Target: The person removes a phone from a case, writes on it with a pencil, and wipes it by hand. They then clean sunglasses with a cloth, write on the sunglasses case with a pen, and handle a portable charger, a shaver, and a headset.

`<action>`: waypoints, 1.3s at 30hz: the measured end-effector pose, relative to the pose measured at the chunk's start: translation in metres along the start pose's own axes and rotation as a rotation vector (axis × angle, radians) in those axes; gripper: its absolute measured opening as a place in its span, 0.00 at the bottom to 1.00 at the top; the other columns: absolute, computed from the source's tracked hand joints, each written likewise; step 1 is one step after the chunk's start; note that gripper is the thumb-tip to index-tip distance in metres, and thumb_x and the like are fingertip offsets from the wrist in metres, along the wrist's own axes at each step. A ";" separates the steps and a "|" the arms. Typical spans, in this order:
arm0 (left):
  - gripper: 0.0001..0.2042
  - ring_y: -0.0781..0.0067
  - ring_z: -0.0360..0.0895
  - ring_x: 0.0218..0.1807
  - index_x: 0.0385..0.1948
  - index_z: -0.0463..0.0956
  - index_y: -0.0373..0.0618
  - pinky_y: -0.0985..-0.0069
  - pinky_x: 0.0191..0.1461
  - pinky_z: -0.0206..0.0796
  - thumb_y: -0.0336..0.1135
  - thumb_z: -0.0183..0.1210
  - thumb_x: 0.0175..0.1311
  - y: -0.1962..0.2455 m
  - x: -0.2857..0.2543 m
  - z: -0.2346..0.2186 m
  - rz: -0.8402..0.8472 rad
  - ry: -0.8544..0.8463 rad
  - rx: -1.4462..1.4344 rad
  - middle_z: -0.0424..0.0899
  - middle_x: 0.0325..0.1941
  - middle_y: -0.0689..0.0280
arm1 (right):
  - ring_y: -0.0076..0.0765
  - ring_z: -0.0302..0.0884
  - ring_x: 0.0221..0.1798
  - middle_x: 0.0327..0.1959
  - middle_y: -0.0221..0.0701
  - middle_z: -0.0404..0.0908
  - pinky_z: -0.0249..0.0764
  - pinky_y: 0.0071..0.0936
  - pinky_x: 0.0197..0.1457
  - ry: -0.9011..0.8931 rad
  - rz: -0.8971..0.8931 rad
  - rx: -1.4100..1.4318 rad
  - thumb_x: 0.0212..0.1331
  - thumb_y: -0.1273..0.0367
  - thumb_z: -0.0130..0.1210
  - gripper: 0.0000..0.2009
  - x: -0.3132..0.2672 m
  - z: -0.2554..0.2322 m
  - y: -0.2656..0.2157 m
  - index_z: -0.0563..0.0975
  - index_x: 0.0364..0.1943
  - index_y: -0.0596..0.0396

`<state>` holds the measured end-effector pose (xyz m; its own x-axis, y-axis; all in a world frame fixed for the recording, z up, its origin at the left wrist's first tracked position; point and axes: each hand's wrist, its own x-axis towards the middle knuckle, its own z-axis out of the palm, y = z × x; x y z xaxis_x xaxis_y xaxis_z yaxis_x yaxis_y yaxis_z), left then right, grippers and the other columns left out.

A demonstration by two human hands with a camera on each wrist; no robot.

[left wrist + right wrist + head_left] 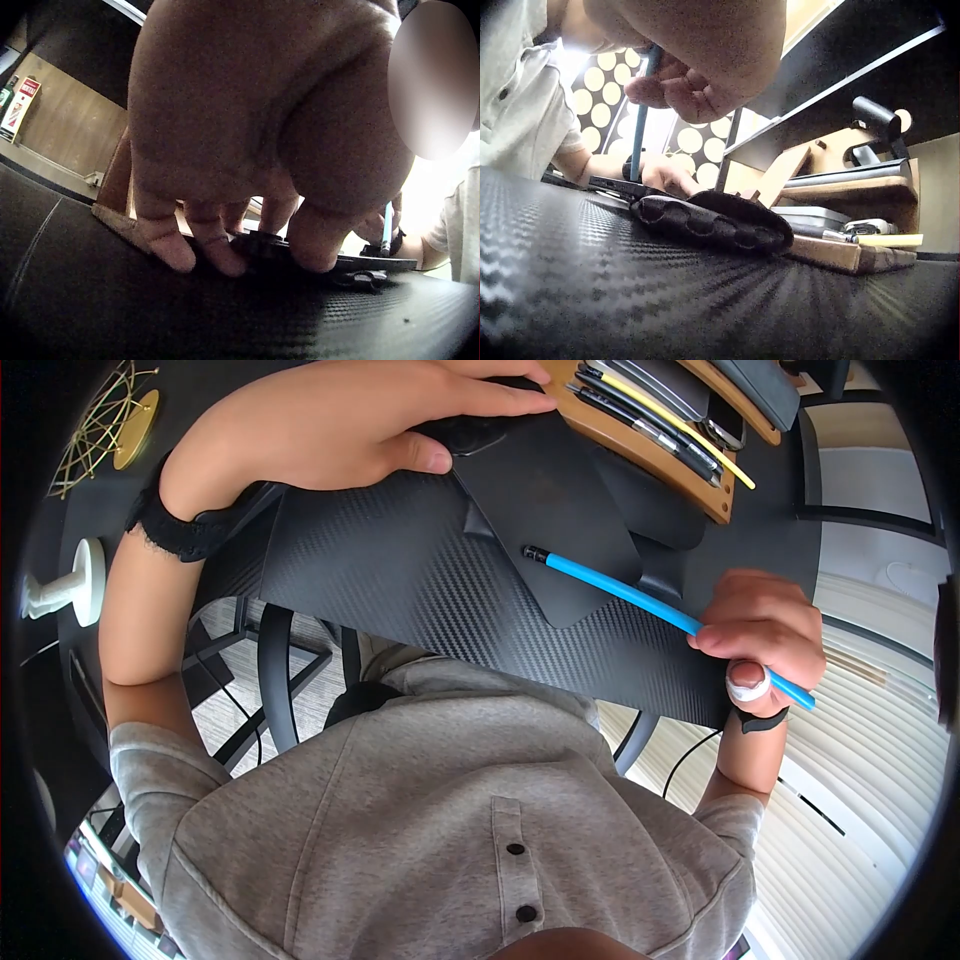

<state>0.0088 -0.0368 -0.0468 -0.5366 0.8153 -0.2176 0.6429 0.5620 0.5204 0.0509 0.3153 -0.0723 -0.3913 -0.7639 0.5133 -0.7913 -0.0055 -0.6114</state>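
In the head view a flat black slab (545,510) with rounded corners, like a phone or small tablet, lies slantwise on a black ribbed piece (712,225) on the desk. My left hand (350,420) spreads over its far end, fingers extended, thumb tip right at its left edge. The left wrist view shows the outer fingertips (174,251) down at the desk surface. My right hand (762,635) grips a blue pencil (625,592), the thumb wrapped with a white bandage. The pencil's black eraser end overlaps the slab's middle and its other end sticks out below the fist.
A wooden organizer (640,450) holding pens and a yellow pencil (680,425) stands at the far side, close to my left fingers. The desk (370,550) has a dark carbon-pattern surface. A gold wire ornament (135,430) and white stand (88,582) are at the left.
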 end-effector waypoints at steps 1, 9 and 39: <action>0.37 0.43 0.64 0.75 0.77 0.56 0.42 0.57 0.68 0.65 0.27 0.63 0.67 0.000 0.000 0.000 -0.001 0.001 -0.004 0.54 0.82 0.55 | 0.33 0.82 0.24 0.28 0.35 0.87 0.73 0.28 0.23 -0.005 0.001 0.002 0.73 0.54 0.58 0.19 0.000 0.000 0.000 0.84 0.36 0.59; 0.37 0.43 0.63 0.76 0.77 0.57 0.42 0.57 0.69 0.65 0.27 0.63 0.66 -0.010 0.001 0.009 0.020 0.047 0.024 0.54 0.82 0.55 | 0.33 0.83 0.25 0.28 0.36 0.87 0.75 0.27 0.26 0.062 0.097 0.003 0.74 0.55 0.56 0.20 0.002 -0.002 -0.002 0.84 0.34 0.59; 0.38 0.43 0.62 0.76 0.77 0.57 0.43 0.57 0.69 0.64 0.26 0.64 0.65 -0.003 0.002 0.006 -0.002 0.031 0.050 0.54 0.82 0.53 | 0.34 0.74 0.19 0.21 0.34 0.80 0.67 0.30 0.22 0.207 0.095 -0.022 0.77 0.54 0.51 0.24 -0.006 -0.009 -0.003 0.79 0.27 0.59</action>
<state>0.0090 -0.0364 -0.0538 -0.5540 0.8099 -0.1927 0.6677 0.5705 0.4783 0.0513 0.3255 -0.0681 -0.5507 -0.6116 0.5681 -0.7555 0.0759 -0.6507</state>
